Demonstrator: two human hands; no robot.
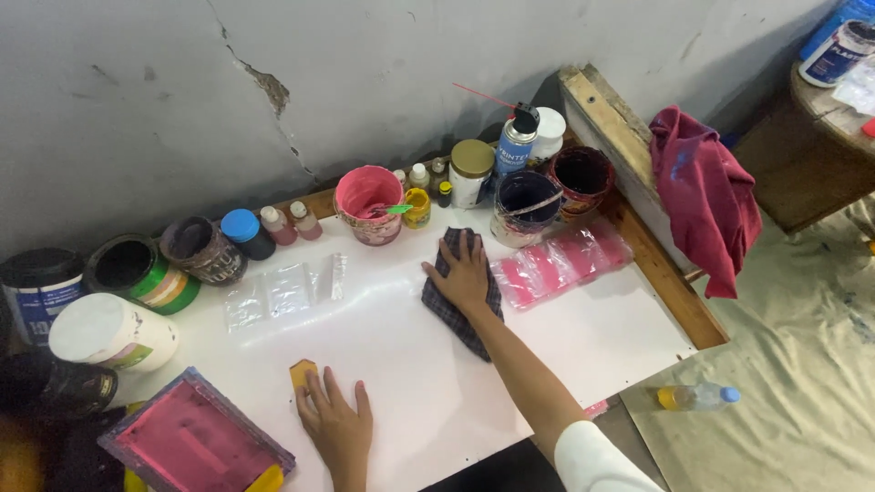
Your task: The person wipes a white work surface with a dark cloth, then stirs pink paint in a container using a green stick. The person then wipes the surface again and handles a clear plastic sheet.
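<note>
My right hand lies flat, fingers spread, on a dark checked cloth spread on the white tabletop. My left hand rests palm down near the table's front edge, its fingertips touching a small yellow block. Just right of the cloth lies a clear plastic sheet smeared with pink ink. A second clear plastic sheet lies to the left of the cloth.
Ink pots line the wall: a pink tub, a dark blue tub, a spray can, small bottles and jars. A pink-stained screen frame sits front left. A maroon rag hangs on a wooden frame; a water bottle lies on the floor.
</note>
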